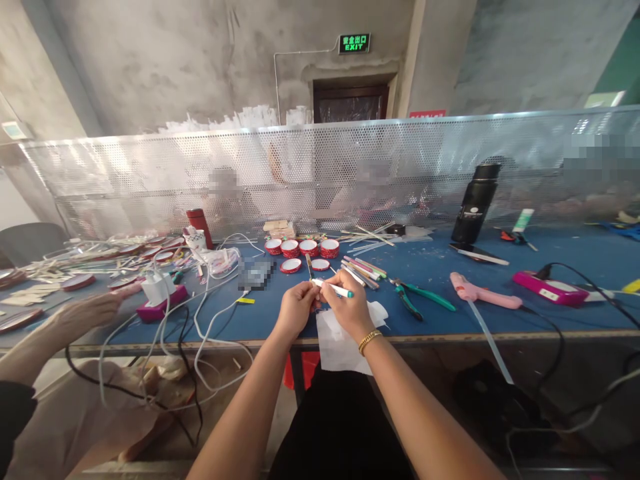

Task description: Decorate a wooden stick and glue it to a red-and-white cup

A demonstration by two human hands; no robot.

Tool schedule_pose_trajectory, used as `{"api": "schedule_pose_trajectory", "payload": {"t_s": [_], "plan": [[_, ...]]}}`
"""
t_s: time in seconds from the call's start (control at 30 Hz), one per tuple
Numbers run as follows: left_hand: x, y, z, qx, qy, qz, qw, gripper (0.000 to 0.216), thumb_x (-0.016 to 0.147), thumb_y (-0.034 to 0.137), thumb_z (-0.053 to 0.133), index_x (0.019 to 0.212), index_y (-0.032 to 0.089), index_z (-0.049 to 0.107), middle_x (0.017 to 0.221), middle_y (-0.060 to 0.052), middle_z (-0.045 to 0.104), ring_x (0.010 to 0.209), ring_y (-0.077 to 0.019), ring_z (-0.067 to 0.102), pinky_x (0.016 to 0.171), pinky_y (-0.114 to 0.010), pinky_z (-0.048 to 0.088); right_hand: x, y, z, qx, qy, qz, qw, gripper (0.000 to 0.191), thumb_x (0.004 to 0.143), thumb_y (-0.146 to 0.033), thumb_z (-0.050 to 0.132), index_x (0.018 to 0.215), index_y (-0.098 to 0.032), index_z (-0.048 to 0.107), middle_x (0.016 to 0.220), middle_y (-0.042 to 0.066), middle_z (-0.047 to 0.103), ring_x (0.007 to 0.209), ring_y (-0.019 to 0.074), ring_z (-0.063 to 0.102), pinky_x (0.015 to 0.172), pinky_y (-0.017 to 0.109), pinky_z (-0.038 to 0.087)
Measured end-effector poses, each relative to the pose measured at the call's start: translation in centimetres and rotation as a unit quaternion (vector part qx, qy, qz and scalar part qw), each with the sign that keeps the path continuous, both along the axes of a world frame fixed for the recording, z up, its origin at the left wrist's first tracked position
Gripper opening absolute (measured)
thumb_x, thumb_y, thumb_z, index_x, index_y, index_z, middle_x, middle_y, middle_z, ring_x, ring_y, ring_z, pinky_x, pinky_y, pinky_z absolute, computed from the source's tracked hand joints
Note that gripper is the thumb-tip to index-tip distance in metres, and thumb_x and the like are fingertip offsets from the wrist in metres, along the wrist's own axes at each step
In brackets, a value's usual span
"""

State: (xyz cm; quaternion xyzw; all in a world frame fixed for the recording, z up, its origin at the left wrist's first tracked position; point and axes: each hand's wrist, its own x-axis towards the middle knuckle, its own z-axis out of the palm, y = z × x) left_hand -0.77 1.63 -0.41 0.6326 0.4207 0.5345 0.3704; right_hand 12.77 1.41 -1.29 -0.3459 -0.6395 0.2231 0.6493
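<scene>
My left hand (296, 308) and my right hand (347, 308) meet above the near edge of the blue table (500, 313). Both are closed on a thin white stick with a green tip (334, 289), which lies across them and points right. My left fingers pinch its left end; my right hand, with a gold bracelet at the wrist, wraps the middle. A white paper sheet (340, 343) hangs over the table edge under my hands.
Small red-and-white round caps (301, 249) stand behind my hands, with loose sticks (363, 270), green-handled pliers (417, 295), a pink glue gun (480, 292) and a black bottle (475, 203) to the right. White cables (200, 313) tangle left. Another person's hand (87, 312) rests at left.
</scene>
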Motion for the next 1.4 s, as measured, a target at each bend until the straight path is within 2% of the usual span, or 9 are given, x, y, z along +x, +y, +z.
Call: {"api": "schedule_pose_trajectory", "payload": {"t_s": [0.17,0.5,0.73,1.0,1.27,1.4], "plan": [[0.18,-0.41,0.44,-0.01,-0.008,-0.003,1.0,0.028,0.08,0.04,0.063,0.064,0.017,0.06,0.055,0.001,0.056,0.051,-0.0104,0.046,0.05,-0.023,0.035,0.08,0.04,0.07,0.007,0.012,-0.031,0.999,0.013,0.085,-0.028,0.061,0.075,-0.025,0.053,0.067,0.0,0.066,0.066,0.0203,0.064,0.064,0.033,0.05],[0.03,-0.2,0.2,0.0,0.007,0.001,1.0,0.029,0.08,0.041,0.062,0.063,0.018,0.058,0.056,0.001,0.055,0.051,-0.0101,0.046,0.051,-0.022,0.035,0.02,-0.2,0.14,0.003,0.006,0.007,1.0,0.012,0.086,-0.028,0.06,0.076,-0.025,0.054,0.064,-0.001,0.066,0.061,0.0197,0.064,0.061,0.033,0.05],[0.21,-0.46,0.53,-0.01,-0.003,0.003,1.0,0.028,0.08,0.04,0.063,0.063,0.018,0.06,0.056,0.001,0.055,0.051,-0.0106,0.046,0.05,-0.022,0.035,0.11,-0.14,0.15,0.013,0.008,-0.039,0.999,0.012,0.085,-0.028,0.06,0.075,-0.025,0.053,0.067,0.0,0.066,0.065,0.0204,0.065,0.063,0.033,0.051],[0.12,-0.36,0.33,-0.001,0.007,-0.003,1.0,0.029,0.081,0.04,0.061,0.062,0.018,0.058,0.055,0.002,0.054,0.052,-0.0103,0.046,0.05,-0.022,0.035,0.05,-0.33,0.34,0.002,0.007,0.005,1.0,0.012,0.086,-0.029,0.06,0.076,-0.025,0.054,0.065,0.0,0.066,0.062,0.0199,0.065,0.063,0.033,0.051],[0.16,-0.5,0.55,-0.009,-0.006,-0.002,1.0,0.03,0.08,0.042,0.065,0.062,0.018,0.06,0.056,0.001,0.057,0.051,-0.0106,0.047,0.051,-0.022,0.036,0.11,-0.13,0.28,0.007,0.004,-0.047,0.999,0.013,0.085,-0.03,0.06,0.075,-0.025,0.053,0.066,0.001,0.065,0.067,0.0209,0.064,0.063,0.033,0.05],[0.13,-0.38,0.42,-0.01,-0.006,-0.004,1.0,0.03,0.08,0.042,0.065,0.062,0.018,0.059,0.057,0.0,0.058,0.051,-0.0104,0.047,0.05,-0.022,0.036,0.02,-0.24,0.25,0.001,0.012,-0.019,1.0,0.013,0.085,-0.03,0.06,0.075,-0.026,0.053,0.066,0.0,0.066,0.065,0.021,0.064,0.064,0.034,0.051]]}}
